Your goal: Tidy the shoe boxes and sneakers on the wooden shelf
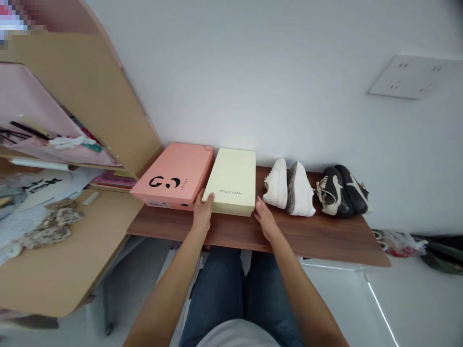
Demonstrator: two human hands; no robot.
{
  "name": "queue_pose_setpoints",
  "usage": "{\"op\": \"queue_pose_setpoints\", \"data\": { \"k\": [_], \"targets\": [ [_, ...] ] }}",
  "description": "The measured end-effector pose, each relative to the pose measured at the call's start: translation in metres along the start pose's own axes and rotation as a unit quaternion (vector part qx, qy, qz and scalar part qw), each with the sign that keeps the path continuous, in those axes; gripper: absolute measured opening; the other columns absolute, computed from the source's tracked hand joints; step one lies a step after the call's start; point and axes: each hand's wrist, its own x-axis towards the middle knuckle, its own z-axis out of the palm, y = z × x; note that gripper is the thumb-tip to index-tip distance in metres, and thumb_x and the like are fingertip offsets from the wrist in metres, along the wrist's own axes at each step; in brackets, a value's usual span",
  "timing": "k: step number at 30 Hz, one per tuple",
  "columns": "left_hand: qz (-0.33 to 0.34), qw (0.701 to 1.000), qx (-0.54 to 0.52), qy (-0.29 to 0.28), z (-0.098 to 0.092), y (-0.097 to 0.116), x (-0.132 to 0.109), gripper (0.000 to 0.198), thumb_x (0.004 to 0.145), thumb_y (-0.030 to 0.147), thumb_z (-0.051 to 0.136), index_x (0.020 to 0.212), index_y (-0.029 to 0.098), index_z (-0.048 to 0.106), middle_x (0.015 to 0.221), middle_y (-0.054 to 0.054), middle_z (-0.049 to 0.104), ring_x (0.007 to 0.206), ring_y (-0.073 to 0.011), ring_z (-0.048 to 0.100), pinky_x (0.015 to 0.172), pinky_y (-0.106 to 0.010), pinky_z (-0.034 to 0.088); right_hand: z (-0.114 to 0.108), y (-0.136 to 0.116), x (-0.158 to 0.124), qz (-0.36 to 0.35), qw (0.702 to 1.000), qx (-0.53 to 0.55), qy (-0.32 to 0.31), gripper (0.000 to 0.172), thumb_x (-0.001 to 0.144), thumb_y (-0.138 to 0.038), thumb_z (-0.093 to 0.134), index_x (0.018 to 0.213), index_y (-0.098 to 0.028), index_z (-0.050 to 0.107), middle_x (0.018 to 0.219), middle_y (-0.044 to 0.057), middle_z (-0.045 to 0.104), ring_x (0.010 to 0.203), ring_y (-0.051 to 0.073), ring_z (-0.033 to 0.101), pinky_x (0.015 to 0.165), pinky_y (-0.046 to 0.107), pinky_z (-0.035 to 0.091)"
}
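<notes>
A pale cream shoebox [233,173] marked MEIZHIYUAN lies closed on a dark brown wooden bench [289,236]. My left hand [203,209] grips its near left corner, thumb over the lid's edge. On the opposite side, my right hand [265,216] presses its fingers against the near right corner. Close by on the left sits a larger pink shoebox [177,171] with black markings. To the right of the cream box are white sneakers [302,190], tilted on their sides, and then dark shoes with cream details [342,193].
At left, a light wooden desk [97,231] holds papers and a patterned scrunchie [54,224]. A tan panel [83,82] rises beside the pink box. White wall stands behind, with a socket plate [412,77] on it. Bagged items [401,243] lie past the bench's right end.
</notes>
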Motion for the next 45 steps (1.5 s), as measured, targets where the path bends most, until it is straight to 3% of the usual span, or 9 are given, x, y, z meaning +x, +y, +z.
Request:
{"op": "queue_pose_setpoints", "data": {
  "k": [6,12,15,19,23,30,35,40,45],
  "targets": [
    [0.127,0.987,0.084,0.059,0.006,-0.009,-0.084,0.061,0.091,0.038,0.057,0.147,0.026,0.036,0.159,-0.008,0.031,0.148,-0.0214,0.026,0.121,-0.034,0.021,-0.085,-0.034,-0.056,-0.046,0.997,0.035,0.057,0.053,0.076,-0.061,0.071,0.116,-0.027,0.068,0.125,0.010,0.068,0.120,0.030,0.061,0.105,0.052,0.044],
    [0.113,0.955,0.123,-0.244,0.074,-0.032,-0.121,0.049,0.085,0.028,0.061,0.133,0.022,0.054,0.142,-0.011,0.052,0.135,-0.0237,0.046,0.116,-0.040,0.032,-0.156,-0.032,-0.077,-0.092,0.955,0.001,0.283,0.047,0.071,-0.060,0.073,0.101,-0.023,0.069,0.102,0.008,0.073,0.098,0.024,0.068,0.091,0.044,0.053],
    [0.104,0.953,0.135,-0.251,0.117,-0.050,-0.100,0.056,0.081,0.023,0.062,0.136,0.021,0.050,0.146,-0.012,0.047,0.138,-0.0240,0.042,0.116,-0.041,0.031,-0.167,-0.021,-0.069,-0.080,0.945,-0.029,0.315,0.054,0.072,-0.059,0.072,0.111,-0.023,0.066,0.114,0.009,0.070,0.105,0.024,0.065,0.090,0.041,0.054],
    [0.045,0.975,0.128,-0.176,0.161,-0.068,-0.063,0.065,0.078,0.021,0.063,0.141,0.019,0.044,0.152,-0.013,0.040,0.141,-0.0250,0.036,0.117,-0.039,0.027,-0.167,-0.013,-0.044,-0.078,0.951,-0.056,0.295,0.074,0.073,-0.059,0.070,0.133,-0.019,0.053,0.133,0.014,0.061,0.119,0.026,0.059,0.101,0.043,0.047],
    [-0.057,0.980,0.125,-0.145,0.184,-0.070,-0.045,0.050,0.081,0.020,0.054,0.131,0.015,0.050,0.132,-0.014,0.059,0.123,-0.0251,0.055,0.105,-0.038,0.040,-0.164,-0.017,-0.013,-0.064,0.953,-0.120,0.272,0.083,0.068,-0.059,0.073,0.135,-0.014,0.051,0.134,0.017,0.059,0.122,0.029,0.056,0.106,0.044,0.042],
    [0.000,0.952,0.186,-0.245,0.185,-0.057,-0.042,0.043,0.068,0.029,0.074,0.105,0.013,0.060,0.096,-0.007,0.068,0.094,-0.0213,0.062,0.088,-0.034,0.047,-0.177,-0.024,0.011,-0.101,0.961,-0.194,0.167,0.064,0.060,-0.058,0.076,0.104,-0.015,0.060,0.088,0.005,0.069,0.078,0.020,0.060,0.078,0.035,0.051],
    [0.051,0.925,0.218,-0.307,0.188,-0.039,-0.032,0.037,0.063,0.033,0.079,0.092,0.015,0.064,0.087,-0.004,0.068,0.088,-0.0222,0.062,0.087,-0.034,0.047,-0.197,-0.049,0.013,-0.121,0.950,-0.266,0.110,0.052,0.061,-0.055,0.076,0.093,-0.017,0.060,0.080,0.001,0.064,0.073,0.018,0.056,0.072,0.033,0.048],
    [0.135,0.867,0.324,-0.353,0.194,-0.011,-0.037,0.040,0.064,0.033,0.079,0.099,0.019,0.067,0.098,-0.008,0.071,0.097,-0.0291,0.064,0.090,-0.036,0.046,-0.207,-0.081,0.005,-0.120,0.883,-0.447,0.078,0.045,0.068,-0.053,0.073,0.098,-0.020,0.062,0.084,0.001,0.067,0.079,0.022,0.061,0.075,0.034,0.047],
    [0.223,0.733,0.492,-0.412,0.199,0.006,-0.053,0.035,0.076,0.031,0.070,0.109,0.021,0.065,0.107,-0.013,0.071,0.105,-0.0335,0.064,0.090,-0.037,0.044,-0.197,-0.099,0.000,-0.118,0.778,-0.616,0.049,0.050,0.075,-0.051,0.073,0.112,-0.019,0.062,0.093,0.009,0.071,0.092,0.029,0.066,0.079,0.034,0.045]
  ]
}}
